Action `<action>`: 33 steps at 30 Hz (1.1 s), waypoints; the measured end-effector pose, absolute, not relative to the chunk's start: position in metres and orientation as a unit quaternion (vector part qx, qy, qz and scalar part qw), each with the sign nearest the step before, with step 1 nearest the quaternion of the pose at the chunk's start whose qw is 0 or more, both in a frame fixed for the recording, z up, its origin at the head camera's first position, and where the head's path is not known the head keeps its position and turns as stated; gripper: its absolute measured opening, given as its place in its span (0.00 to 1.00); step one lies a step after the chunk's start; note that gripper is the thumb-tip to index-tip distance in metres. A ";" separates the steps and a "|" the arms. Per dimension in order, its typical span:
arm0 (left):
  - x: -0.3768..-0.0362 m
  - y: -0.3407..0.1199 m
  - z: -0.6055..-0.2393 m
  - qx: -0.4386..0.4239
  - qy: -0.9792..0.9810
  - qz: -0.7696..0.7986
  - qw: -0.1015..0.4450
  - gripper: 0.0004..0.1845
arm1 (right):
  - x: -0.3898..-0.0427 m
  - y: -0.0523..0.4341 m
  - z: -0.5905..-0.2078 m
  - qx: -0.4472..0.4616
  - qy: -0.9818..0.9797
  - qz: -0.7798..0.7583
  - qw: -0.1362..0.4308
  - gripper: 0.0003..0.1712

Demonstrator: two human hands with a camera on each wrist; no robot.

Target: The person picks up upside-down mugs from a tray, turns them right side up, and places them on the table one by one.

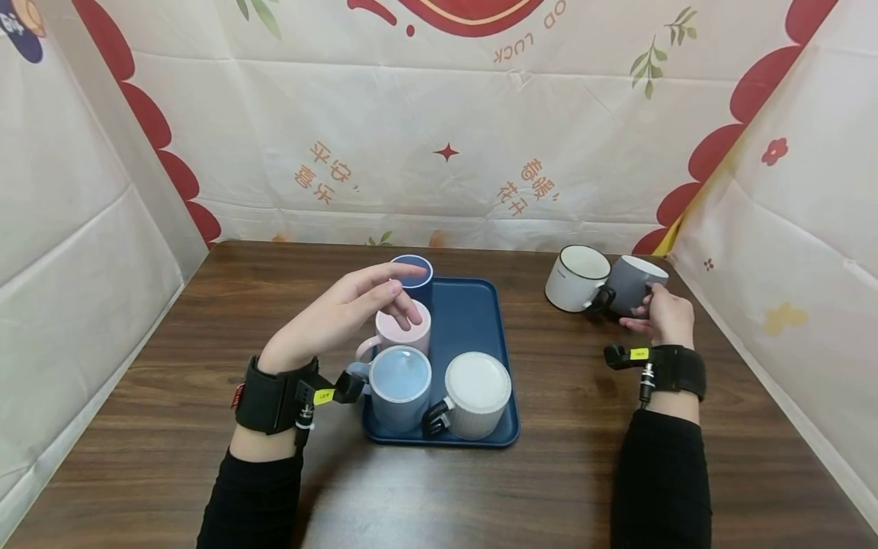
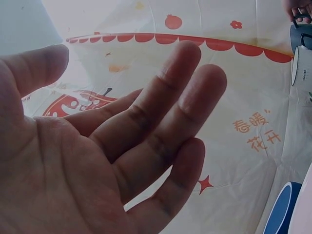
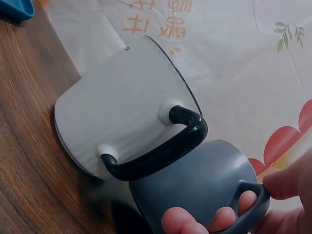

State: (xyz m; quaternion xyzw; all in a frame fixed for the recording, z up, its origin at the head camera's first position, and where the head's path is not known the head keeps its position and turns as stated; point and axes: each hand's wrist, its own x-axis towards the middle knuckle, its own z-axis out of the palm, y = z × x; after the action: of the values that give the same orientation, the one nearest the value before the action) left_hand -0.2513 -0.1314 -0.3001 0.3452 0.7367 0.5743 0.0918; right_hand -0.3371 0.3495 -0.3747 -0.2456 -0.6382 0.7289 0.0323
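Right grip (image 1: 660, 314) curls through the handle of the grey mug (image 1: 634, 284) (touching the white mug (image 1: 578, 277), far-right bench (image 1: 206, 366)); left grip (image 1: 357, 305) released, fingers straight, above pink mug (image 1: 405, 334) on blue tray (image 1: 480, 320).

I see my two bare hands, the left hand (image 1: 346, 309) and the right hand (image 1: 661, 313). Below each, my forearm wears a long black sleeve. Just behind each hand a wide black wrist strap (image 1: 270, 396) carries a small black camera mount with a yellow label (image 1: 324, 396) and a short metal-tipped cable plug. The left strap also shows a small red tag on its outer edge.
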 end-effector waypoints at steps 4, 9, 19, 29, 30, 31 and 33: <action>-0.251 -0.131 -0.300 0.344 0.738 0.572 0.094 0.23 | -0.337 0.350 -0.375 -0.252 -0.634 0.731 0.035 0.18; -0.250 -0.130 -0.300 0.342 0.741 0.570 0.095 0.22 | -0.337 0.351 -0.375 -0.267 -0.630 0.728 0.044 0.14; -0.251 -0.131 -0.300 0.346 0.740 0.569 0.095 0.23 | -0.338 0.353 -0.377 -0.286 -0.629 0.721 0.051 0.14; -0.253 -0.133 -0.301 0.351 0.735 0.572 0.093 0.23 | -0.336 0.358 -0.379 -0.289 -0.638 0.712 0.046 0.16; -0.253 -0.133 -0.301 0.351 0.735 0.573 0.093 0.24 | -0.336 0.359 -0.379 -0.289 -0.638 0.712 0.047 0.16; -0.253 -0.133 -0.301 0.351 0.735 0.573 0.092 0.24 | -0.336 0.359 -0.379 -0.290 -0.638 0.712 0.047 0.16; -0.252 -0.134 -0.301 0.348 0.735 0.574 0.093 0.24 | -0.336 0.359 -0.379 -0.292 -0.637 0.712 0.046 0.15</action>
State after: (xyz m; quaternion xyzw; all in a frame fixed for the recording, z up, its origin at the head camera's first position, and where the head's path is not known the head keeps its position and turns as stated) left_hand -0.2525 -0.1340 -0.3006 0.3481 0.7353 0.5740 0.0933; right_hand -0.3357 0.3591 -0.3791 -0.2922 -0.6371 0.7118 0.0463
